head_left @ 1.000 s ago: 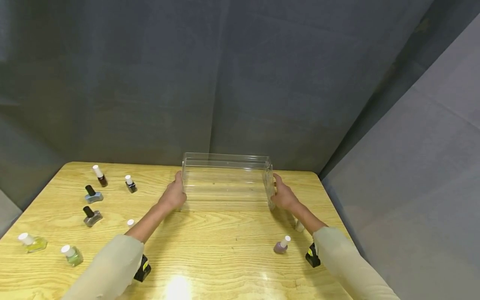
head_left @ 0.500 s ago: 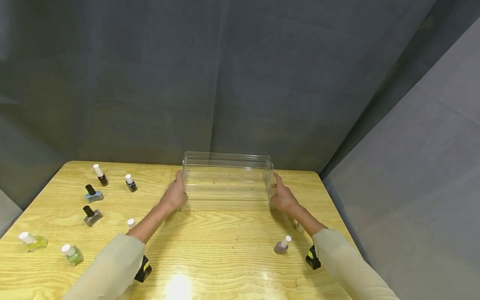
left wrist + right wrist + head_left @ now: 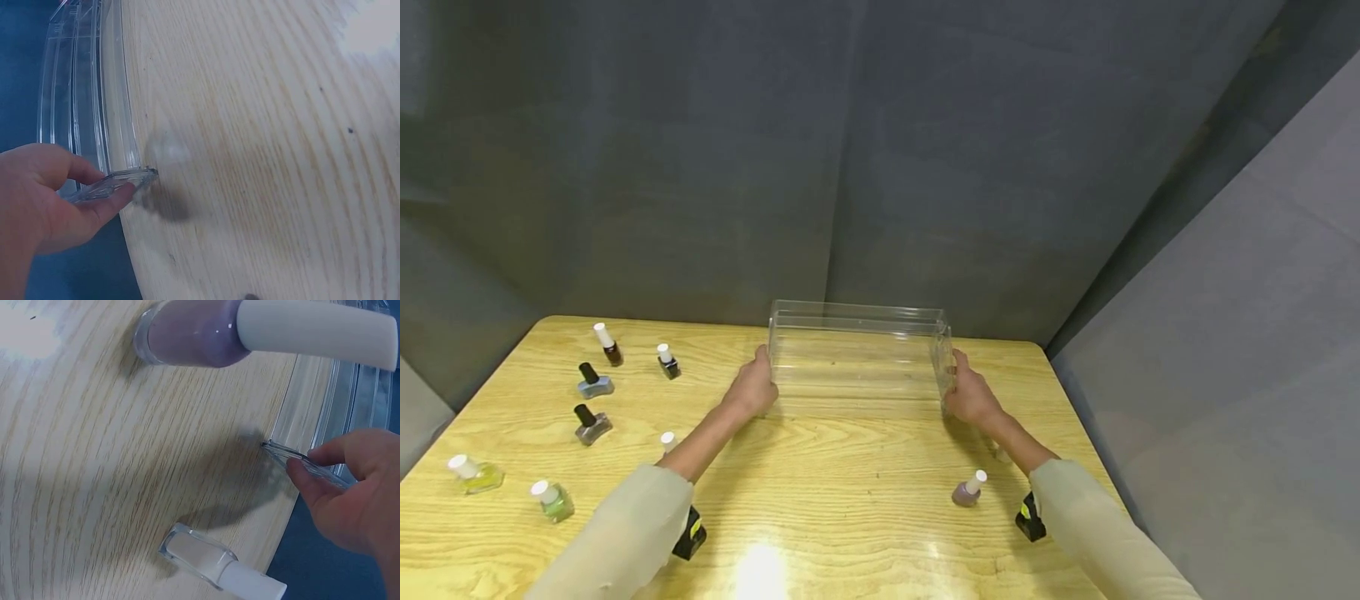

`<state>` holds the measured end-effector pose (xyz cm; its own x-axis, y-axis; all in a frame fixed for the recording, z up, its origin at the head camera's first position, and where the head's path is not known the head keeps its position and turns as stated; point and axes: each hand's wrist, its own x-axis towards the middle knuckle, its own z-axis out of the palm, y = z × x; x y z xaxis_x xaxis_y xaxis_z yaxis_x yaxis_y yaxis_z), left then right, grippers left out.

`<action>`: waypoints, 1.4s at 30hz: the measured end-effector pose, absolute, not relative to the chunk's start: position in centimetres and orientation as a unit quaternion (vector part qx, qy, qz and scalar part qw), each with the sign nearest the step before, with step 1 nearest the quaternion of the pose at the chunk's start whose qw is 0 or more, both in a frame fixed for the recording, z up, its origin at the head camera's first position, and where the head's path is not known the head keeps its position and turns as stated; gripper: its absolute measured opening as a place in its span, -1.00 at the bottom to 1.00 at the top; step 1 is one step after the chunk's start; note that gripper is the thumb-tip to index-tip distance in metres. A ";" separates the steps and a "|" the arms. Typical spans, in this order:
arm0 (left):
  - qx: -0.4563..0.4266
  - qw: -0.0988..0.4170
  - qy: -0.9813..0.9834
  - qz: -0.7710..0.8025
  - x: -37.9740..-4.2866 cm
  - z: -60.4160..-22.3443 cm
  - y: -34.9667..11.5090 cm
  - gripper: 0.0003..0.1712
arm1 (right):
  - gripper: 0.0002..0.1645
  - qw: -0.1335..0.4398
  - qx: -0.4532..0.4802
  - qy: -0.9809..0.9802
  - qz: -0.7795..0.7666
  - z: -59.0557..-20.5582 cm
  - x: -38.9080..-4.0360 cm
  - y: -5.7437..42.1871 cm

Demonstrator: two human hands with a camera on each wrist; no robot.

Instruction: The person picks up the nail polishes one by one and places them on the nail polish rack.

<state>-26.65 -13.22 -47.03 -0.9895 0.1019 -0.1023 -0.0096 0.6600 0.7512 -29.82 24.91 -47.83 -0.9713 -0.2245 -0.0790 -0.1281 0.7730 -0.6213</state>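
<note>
A clear acrylic rack (image 3: 857, 321) with stepped tiers stands at the back edge of the wooden table (image 3: 850, 517). My left hand (image 3: 752, 387) grips its left end panel. In the left wrist view, thumb and fingers pinch the panel's edge (image 3: 140, 176) from both sides. My right hand (image 3: 972, 396) holds the opposite end panel the same way, seen close up in the right wrist view (image 3: 356, 481). Nearest the right arm are a purple nail polish bottle (image 3: 966, 494) and a pale one (image 3: 194, 550), the latter mostly behind the wrist in the head view.
Several nail polish bottles are spread over the table's left side, among them a blue one (image 3: 596, 385), a grey one (image 3: 592, 429), a yellow one (image 3: 484, 477) and a green one (image 3: 558, 504). A white-capped bottle (image 3: 668, 440) peeks out behind the left forearm. Dark curtain (image 3: 850, 167) hangs behind.
The head view has shifted slightly, so the scene sits a little further right. Both hands keep their hold on the rack's ends, with no other visible movement.
</note>
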 end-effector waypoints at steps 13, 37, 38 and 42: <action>0.051 0.082 0.952 0.290 -26.3 -47.1 -14.1 -0.60 | -0.78 0.113 -0.137 0.973 -0.144 -47.7 -28.9 25.6; 0.092 0.014 0.989 0.117 -26.2 -46.8 -15.1 -0.74 | -0.68 0.051 -0.211 0.976 -0.017 -49.3 -29.9 26.4; 0.091 0.012 0.989 0.116 -26.3 -46.8 -15.3 -0.74 | -0.68 0.056 -0.210 0.976 -0.019 -49.1 -29.8 26.2; 0.094 0.009 0.990 0.104 -26.5 -47.0 -15.8 -0.68 | -0.65 0.069 -0.206 0.976 -0.019 -48.4 -29.4 25.4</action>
<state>-26.46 -15.79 -47.03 -0.9821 0.1884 0.0014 0.1846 0.9608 0.2068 -29.38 25.36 -48.43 -0.9053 -0.4053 -0.1272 -0.4001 0.9142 -0.0648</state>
